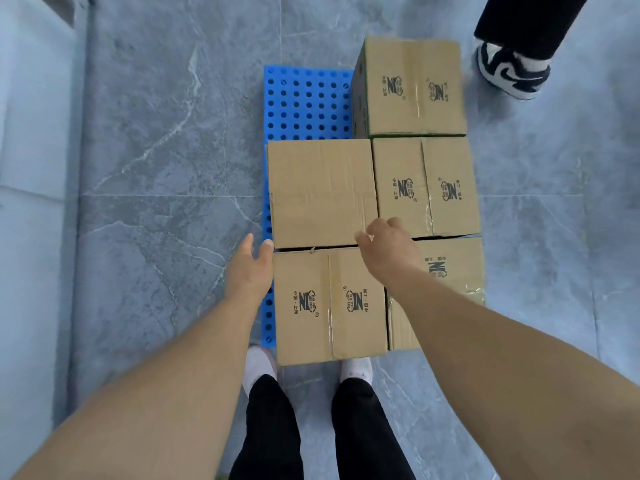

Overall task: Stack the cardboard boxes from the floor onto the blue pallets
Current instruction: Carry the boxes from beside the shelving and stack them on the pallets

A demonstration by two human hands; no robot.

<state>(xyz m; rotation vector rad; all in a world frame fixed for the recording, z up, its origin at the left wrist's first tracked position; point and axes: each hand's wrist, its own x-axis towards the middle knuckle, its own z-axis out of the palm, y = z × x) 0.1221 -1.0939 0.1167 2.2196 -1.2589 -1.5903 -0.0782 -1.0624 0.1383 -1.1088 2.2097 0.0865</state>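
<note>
Five boxes (hands open) on pallet.

**Surfaces under my hands**

Boxes are plain brown cardboard, matt, w/ dark printed logos. The unprinted box in front of me looks dry and slightly creased, flaps sealed w/ tan tape that barely shines. The nearest printed box has clear glossy tape down its seam; same shiny, wrinkled tape on the box at right. Pallet is bright blue plastic, smooth, semi-matt, perforated w/ round holes. Floor is grey marble-look tile, polished, pale veins, faint sheen. My trousers are black matt cloth; shoes pale, soft-looking.
</note>
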